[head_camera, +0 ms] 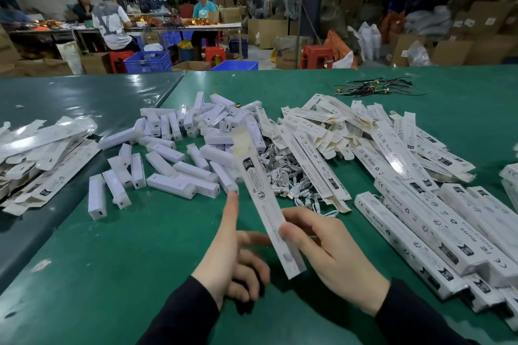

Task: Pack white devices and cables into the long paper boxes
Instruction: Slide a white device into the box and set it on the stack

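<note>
The right hand (330, 255) grips a long paper box (269, 204) near its lower end, fingers (291, 230) curled round its edge, so that the box slants up and away over the green surface (157, 246) with its top flap (242, 138) open. The left hand (235, 255) holds nothing: its index finger points straight up beside the box, the tip near the closest white device, while the other fingers are curled loosely (their outlines are blurred, so whether any of them touches the box is hard to say). Both wrists wear dark sleeves (190, 314).

Beyond the hands a heap of white devices (179, 154) lies scattered across the middle of the surface, some stacked, some flat. Just right of them sits a tangle of white cables (286, 171), partly under the flat boxes. Further right a broad pile of flat, unfilled boxes (350, 131) fans out, and nearer the right edge lie closed, squared-up boxes (414, 238) in rough rows. Another pile of flat boxes (42, 154) rests at the far left. A bundle of dark wires (375, 88) lies well apart at the back of the surface. People sit working at a table (157, 26) in the background, among red stools (316, 56) and blue crates (147, 61).
</note>
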Demonstrator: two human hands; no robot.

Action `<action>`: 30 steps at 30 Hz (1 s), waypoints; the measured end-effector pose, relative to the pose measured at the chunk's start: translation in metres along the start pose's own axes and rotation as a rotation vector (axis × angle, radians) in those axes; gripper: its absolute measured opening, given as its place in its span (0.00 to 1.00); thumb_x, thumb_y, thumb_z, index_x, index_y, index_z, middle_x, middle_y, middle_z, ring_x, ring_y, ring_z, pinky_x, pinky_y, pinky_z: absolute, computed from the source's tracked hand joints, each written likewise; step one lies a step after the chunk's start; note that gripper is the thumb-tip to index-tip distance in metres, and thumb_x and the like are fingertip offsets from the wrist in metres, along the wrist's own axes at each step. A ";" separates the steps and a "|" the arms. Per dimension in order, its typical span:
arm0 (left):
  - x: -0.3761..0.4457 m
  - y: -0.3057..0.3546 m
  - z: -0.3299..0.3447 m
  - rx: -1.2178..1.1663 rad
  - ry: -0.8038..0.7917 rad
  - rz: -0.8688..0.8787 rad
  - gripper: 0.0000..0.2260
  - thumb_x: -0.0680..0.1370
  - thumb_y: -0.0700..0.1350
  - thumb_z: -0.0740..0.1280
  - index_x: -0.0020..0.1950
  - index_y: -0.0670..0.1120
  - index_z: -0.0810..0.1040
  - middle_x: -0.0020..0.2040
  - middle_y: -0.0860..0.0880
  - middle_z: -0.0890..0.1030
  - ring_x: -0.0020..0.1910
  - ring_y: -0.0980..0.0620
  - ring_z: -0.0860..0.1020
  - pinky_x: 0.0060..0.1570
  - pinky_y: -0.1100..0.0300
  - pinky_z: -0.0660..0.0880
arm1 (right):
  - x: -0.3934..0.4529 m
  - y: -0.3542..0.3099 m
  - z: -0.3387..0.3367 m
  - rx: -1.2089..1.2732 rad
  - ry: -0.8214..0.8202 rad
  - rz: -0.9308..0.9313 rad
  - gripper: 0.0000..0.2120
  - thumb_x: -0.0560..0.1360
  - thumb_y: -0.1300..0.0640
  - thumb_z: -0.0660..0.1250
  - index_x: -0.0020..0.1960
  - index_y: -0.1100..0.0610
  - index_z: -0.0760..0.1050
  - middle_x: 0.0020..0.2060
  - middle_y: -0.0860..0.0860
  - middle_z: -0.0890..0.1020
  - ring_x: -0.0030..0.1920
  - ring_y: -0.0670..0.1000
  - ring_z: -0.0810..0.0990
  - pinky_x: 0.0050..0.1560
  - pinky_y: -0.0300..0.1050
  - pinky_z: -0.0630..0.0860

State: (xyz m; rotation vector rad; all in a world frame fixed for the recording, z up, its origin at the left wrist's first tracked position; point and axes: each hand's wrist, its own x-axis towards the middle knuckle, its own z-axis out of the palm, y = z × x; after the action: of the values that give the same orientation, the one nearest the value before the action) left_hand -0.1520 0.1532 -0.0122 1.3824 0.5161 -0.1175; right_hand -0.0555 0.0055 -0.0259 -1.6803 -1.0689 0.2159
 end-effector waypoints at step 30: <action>0.005 0.012 -0.025 -0.702 0.579 0.499 0.13 0.76 0.47 0.68 0.53 0.39 0.81 0.43 0.40 0.84 0.36 0.47 0.83 0.35 0.58 0.81 | 0.134 0.005 0.083 -0.899 -0.192 -0.035 0.20 0.71 0.62 0.62 0.62 0.49 0.71 0.58 0.50 0.75 0.60 0.55 0.68 0.60 0.53 0.58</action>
State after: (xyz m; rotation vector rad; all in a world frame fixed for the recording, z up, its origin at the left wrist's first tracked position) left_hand -0.1502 0.1806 -0.0055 0.7936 0.5930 0.8208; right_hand -0.0259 0.1598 -0.0156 -2.4636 -1.4591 -0.1651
